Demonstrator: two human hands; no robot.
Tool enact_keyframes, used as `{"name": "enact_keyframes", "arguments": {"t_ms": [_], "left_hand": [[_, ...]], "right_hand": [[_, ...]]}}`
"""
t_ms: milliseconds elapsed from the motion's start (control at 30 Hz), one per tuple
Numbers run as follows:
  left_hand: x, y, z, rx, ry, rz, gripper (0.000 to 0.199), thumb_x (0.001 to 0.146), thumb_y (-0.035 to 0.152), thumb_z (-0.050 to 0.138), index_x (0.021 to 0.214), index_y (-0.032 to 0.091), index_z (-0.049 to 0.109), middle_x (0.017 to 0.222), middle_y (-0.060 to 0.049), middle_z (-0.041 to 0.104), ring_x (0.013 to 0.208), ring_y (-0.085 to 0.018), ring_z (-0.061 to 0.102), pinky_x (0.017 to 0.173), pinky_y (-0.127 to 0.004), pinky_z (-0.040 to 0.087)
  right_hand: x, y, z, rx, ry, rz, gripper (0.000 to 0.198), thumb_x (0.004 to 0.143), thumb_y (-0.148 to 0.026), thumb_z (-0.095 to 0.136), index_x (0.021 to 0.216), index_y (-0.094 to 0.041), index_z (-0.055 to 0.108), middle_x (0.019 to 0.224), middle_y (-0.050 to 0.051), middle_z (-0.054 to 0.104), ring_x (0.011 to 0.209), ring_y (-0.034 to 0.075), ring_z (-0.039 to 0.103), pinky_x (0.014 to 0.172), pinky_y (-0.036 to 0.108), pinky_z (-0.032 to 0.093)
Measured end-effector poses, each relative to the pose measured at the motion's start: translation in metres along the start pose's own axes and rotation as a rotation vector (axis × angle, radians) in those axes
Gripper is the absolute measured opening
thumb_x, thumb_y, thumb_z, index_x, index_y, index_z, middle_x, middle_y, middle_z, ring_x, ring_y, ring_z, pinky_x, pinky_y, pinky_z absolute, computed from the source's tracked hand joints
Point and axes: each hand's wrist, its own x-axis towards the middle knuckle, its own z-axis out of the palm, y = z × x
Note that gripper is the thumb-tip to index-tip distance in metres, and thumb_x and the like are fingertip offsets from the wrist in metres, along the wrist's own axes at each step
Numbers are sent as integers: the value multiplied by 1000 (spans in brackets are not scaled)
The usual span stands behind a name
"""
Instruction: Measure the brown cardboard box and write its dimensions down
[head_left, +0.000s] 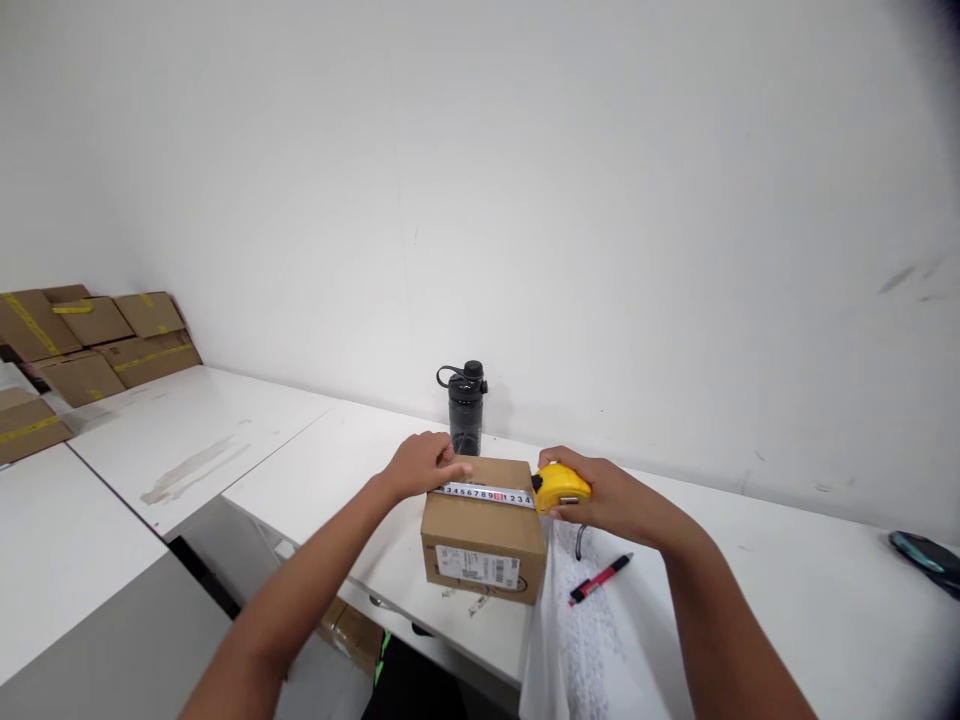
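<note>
A small brown cardboard box [480,528] with a white printed label [478,567] on its front side sits on the white table. Across its top lies the white, numbered blade [487,493] of a tape measure, pulled out from left to right. My right hand [600,490] is closed around the yellow tape measure case [561,487] at the box's right edge. At the left edge, my left hand [424,466] holds the blade's end against the box, thumb over the top. The blade's tip and some of the left fingertips are hidden.
A dark shaker bottle [466,415] stands behind the box. To the right, a red and black pen [601,579] lies on handwritten paper [581,640]. A dark object [926,560] sits far right. Taped cartons [94,340] are stacked far left. The table's front edge [442,645] runs close below the box.
</note>
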Motion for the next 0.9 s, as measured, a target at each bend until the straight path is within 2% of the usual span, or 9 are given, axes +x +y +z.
{"name": "enact_keyframes", "arguments": {"t_ms": [100, 167, 233, 333, 433, 567, 667, 833, 900], "left_hand": [[9, 13, -5, 277, -142, 263, 44, 55, 64, 79, 62, 25, 61, 66, -4, 62, 73, -26, 56, 84, -35, 36], [13, 20, -5, 401, -237, 389, 46, 55, 67, 77, 66, 25, 62, 70, -6, 63, 73, -27, 57, 83, -36, 35], [16, 23, -3, 446, -283, 427, 47, 55, 68, 76, 69, 25, 63, 70, -6, 63, 72, -27, 57, 82, -36, 34], [16, 24, -1, 438, -259, 431, 48, 56, 69, 75, 73, 26, 66, 70, -6, 63, 72, -27, 57, 81, -36, 33], [12, 28, -1, 504, -277, 474, 44, 64, 67, 72, 81, 26, 68, 76, -8, 65, 75, -28, 56, 83, -37, 32], [8, 38, 0, 659, -369, 629, 36, 84, 57, 57, 99, 27, 70, 90, -11, 66, 80, -28, 56, 85, -38, 29], [11, 43, 0, 720, -402, 768, 35, 89, 54, 50, 106, 30, 68, 95, -10, 67, 80, -26, 57, 82, -36, 32], [18, 45, -1, 985, -566, 825, 51, 96, 56, 29, 127, 26, 56, 112, -12, 64, 95, -27, 56, 84, -38, 34], [20, 45, -1, 1094, -584, 856, 54, 97, 55, 24, 133, 23, 49, 118, -13, 62, 102, -27, 55, 85, -39, 35]], "right_hand": [[0, 2, 0, -6, -2, 13, 40, 74, -29, 63, 112, -32, 51, 95, 0, 67, 83, 24, 61, 69, 33, 46], [-1, 3, 1, -18, -2, 19, 39, 74, -29, 63, 110, -32, 50, 94, -1, 66, 82, 23, 61, 69, 32, 46], [-2, 3, 1, -25, 3, 19, 38, 75, -30, 63, 110, -32, 49, 93, -1, 66, 82, 23, 60, 69, 32, 45], [-3, 1, 1, -14, 3, 15, 38, 75, -29, 63, 110, -32, 49, 94, -2, 66, 82, 23, 60, 68, 31, 44], [-2, 1, 0, -9, 1, 8, 39, 75, -28, 63, 111, -32, 50, 93, -2, 66, 81, 22, 60, 67, 31, 44], [-2, 1, -1, -31, 19, 11, 42, 73, -29, 64, 112, -32, 50, 93, -1, 66, 80, 22, 60, 66, 31, 43], [-2, 1, -2, -37, 30, 12, 43, 72, -28, 64, 113, -32, 50, 95, 0, 66, 81, 22, 58, 65, 30, 43], [-2, 0, -2, -40, 23, 22, 43, 73, -29, 63, 113, -31, 49, 95, -1, 65, 79, 21, 57, 64, 28, 42], [-2, 0, -2, -45, 23, 19, 42, 73, -30, 63, 113, -31, 50, 95, -1, 65, 80, 20, 57, 65, 28, 42]]}}
